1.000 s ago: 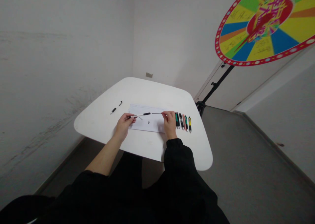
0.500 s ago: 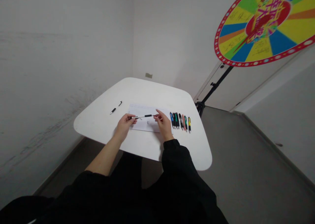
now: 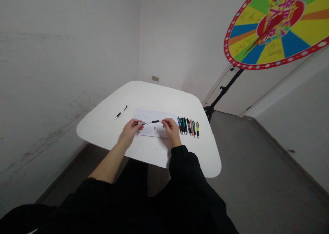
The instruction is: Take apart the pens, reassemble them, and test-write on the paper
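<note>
My left hand [image 3: 131, 129] is closed round the rear of a white pen [image 3: 147, 122] with a black grip, held level above the paper. At the pen's other end, a thin tip pokes out of the black grip, and my right hand [image 3: 171, 129] pinches it between thumb and finger. It looks like the refill [image 3: 161, 121]. Below the pen, a small silver cone-shaped pen tip [image 3: 154, 127] lies on the white paper sheet [image 3: 154, 133]. The fingers partly hide the pen's rear end.
Several pens [image 3: 188, 126] in different colours lie in a row to the right of the paper. Another black-and-white pen [image 3: 118, 115] rests at the left of the white table [image 3: 144, 155]. A colourful prize wheel [image 3: 272, 50] stands beyond the table's right side.
My right hand's fingers, raised and apart before, have come down and closed on the thin end of the pen. My left hand and the pen have hardly moved.
</note>
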The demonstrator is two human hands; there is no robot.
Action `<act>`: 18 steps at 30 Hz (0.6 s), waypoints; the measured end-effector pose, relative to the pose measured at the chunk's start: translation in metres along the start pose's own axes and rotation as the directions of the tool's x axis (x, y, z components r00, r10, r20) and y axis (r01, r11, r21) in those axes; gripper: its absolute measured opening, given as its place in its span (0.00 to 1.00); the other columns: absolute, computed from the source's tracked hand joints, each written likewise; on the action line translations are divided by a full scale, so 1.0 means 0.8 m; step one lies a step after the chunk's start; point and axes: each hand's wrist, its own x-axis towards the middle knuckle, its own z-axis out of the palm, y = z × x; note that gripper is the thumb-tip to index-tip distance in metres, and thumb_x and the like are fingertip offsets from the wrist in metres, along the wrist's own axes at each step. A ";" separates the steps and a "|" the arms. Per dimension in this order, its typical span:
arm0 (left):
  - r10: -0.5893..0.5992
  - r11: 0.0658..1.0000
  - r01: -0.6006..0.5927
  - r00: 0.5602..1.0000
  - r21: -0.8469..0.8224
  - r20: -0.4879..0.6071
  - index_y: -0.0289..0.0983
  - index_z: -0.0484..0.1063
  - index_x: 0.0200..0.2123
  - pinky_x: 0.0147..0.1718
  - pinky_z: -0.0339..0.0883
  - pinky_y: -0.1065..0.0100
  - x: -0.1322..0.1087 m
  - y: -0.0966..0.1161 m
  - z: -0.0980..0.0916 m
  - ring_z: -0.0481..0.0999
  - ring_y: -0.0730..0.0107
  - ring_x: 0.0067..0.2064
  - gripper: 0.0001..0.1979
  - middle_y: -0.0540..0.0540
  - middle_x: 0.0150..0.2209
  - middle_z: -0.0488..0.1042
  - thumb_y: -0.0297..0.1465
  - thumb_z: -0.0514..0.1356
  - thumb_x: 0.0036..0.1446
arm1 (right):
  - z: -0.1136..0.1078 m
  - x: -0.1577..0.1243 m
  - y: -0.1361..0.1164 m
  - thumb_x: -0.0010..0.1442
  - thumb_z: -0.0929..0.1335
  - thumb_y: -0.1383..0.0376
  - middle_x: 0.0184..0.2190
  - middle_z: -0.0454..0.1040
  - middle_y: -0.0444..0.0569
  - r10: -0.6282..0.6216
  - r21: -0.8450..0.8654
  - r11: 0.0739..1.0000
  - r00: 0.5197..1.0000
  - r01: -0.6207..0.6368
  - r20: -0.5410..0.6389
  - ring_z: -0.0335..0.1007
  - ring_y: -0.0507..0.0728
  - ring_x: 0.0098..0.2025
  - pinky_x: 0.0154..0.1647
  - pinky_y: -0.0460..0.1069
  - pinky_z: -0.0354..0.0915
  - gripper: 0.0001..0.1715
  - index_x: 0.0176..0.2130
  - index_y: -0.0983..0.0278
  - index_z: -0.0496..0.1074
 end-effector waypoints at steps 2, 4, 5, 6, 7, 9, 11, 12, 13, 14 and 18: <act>0.000 1.000 0.000 1.000 0.000 0.002 0.37 0.75 0.38 0.41 0.73 0.62 0.000 0.000 0.000 0.80 0.65 0.36 0.16 0.47 0.31 0.78 0.37 0.72 0.47 | 0.000 0.000 0.001 0.64 0.65 0.57 0.36 0.74 0.48 -0.017 0.008 1.000 1.000 0.017 0.003 0.72 0.55 0.35 0.39 0.50 0.69 0.13 0.38 0.61 0.73; 0.003 1.000 -0.003 1.000 0.000 0.002 0.37 0.75 0.38 0.40 0.73 0.61 0.001 -0.001 -0.001 0.80 0.65 0.36 0.16 0.46 0.32 0.78 0.37 0.72 0.47 | 0.000 -0.001 0.001 0.64 0.65 0.58 0.35 0.74 0.47 -0.039 0.005 0.999 0.999 0.039 0.007 0.71 0.54 0.34 0.39 0.50 0.68 0.12 0.38 0.61 0.74; 0.005 1.000 -0.005 1.000 0.002 0.002 0.37 0.75 0.38 0.40 0.74 0.61 0.001 -0.002 -0.001 0.80 0.64 0.36 0.16 0.46 0.31 0.78 0.37 0.72 0.47 | 0.000 -0.001 0.001 0.64 0.65 0.58 0.35 0.74 0.47 -0.050 -0.004 0.999 0.999 0.051 0.012 0.71 0.54 0.33 0.39 0.50 0.68 0.12 0.38 0.62 0.74; 0.008 1.000 -0.008 1.000 0.006 0.003 0.37 0.75 0.38 0.40 0.74 0.61 0.001 -0.002 -0.001 0.80 0.65 0.36 0.17 0.46 0.31 0.78 0.37 0.72 0.47 | 0.000 -0.001 0.001 0.65 0.64 0.58 0.35 0.74 0.47 -0.059 -0.015 0.998 0.998 0.059 0.019 0.70 0.53 0.33 0.39 0.49 0.67 0.12 0.37 0.62 0.74; 0.012 1.000 -0.012 1.000 0.011 0.004 0.37 0.75 0.38 0.40 0.74 0.61 0.002 -0.003 -0.001 0.80 0.65 0.36 0.17 0.46 0.31 0.78 0.37 0.72 0.47 | 0.001 -0.002 0.000 0.65 0.64 0.58 0.35 0.74 0.47 -0.063 -0.027 0.998 0.998 0.064 0.028 0.70 0.53 0.33 0.38 0.49 0.67 0.12 0.37 0.62 0.74; 0.015 1.000 -0.015 1.000 0.017 0.005 0.37 0.75 0.38 0.41 0.73 0.61 0.002 -0.004 -0.002 0.80 0.65 0.36 0.17 0.46 0.31 0.78 0.38 0.72 0.47 | 0.001 -0.002 0.000 0.65 0.64 0.57 0.34 0.73 0.46 -0.064 -0.040 0.997 0.997 0.066 0.039 0.69 0.53 0.32 0.37 0.49 0.66 0.13 0.36 0.61 0.73; 0.012 1.000 -0.012 1.000 0.015 0.006 0.36 0.75 0.38 0.41 0.73 0.61 0.002 -0.006 -0.002 0.80 0.65 0.35 0.17 0.47 0.31 0.79 0.38 0.72 0.46 | 0.003 -0.002 0.001 0.65 0.65 0.56 0.33 0.73 0.46 -0.072 -0.030 0.997 0.997 0.073 0.031 0.69 0.53 0.30 0.36 0.49 0.65 0.13 0.36 0.61 0.74; 0.011 1.000 -0.011 1.000 0.011 0.006 0.36 0.75 0.37 0.42 0.73 0.61 0.003 -0.007 -0.002 0.80 0.65 0.36 0.18 0.47 0.31 0.79 0.38 0.72 0.46 | 0.003 -0.001 0.002 0.65 0.65 0.56 0.32 0.73 0.46 -0.082 -0.016 0.996 0.996 0.082 0.021 0.68 0.52 0.29 0.35 0.49 0.65 0.13 0.35 0.61 0.74; 0.009 1.000 -0.009 1.000 0.008 0.005 0.36 0.75 0.37 0.42 0.73 0.61 0.003 -0.007 -0.002 0.80 0.66 0.36 0.18 0.47 0.32 0.79 0.38 0.72 0.46 | 0.004 -0.001 0.004 0.65 0.66 0.56 0.32 0.73 0.45 -0.095 0.003 0.996 0.995 0.095 0.012 0.68 0.52 0.29 0.34 0.49 0.64 0.13 0.35 0.61 0.74; 0.007 1.000 -0.007 1.000 0.007 0.001 0.36 0.75 0.37 0.42 0.73 0.61 0.003 -0.008 -0.003 0.80 0.66 0.35 0.18 0.47 0.32 0.79 0.38 0.72 0.45 | 0.005 -0.001 0.005 0.65 0.66 0.56 0.32 0.73 0.45 -0.106 0.025 0.994 0.994 0.106 0.005 0.68 0.52 0.28 0.33 0.49 0.64 0.13 0.35 0.61 0.74; 0.014 1.000 -0.014 1.000 -0.003 -0.007 0.37 0.75 0.38 0.42 0.73 0.62 0.004 -0.007 -0.004 0.80 0.66 0.36 0.18 0.47 0.32 0.79 0.38 0.72 0.46 | 0.007 0.000 0.007 0.65 0.67 0.56 0.34 0.74 0.45 -0.119 0.076 0.990 0.993 0.119 -0.008 0.67 0.52 0.28 0.33 0.50 0.65 0.12 0.40 0.60 0.77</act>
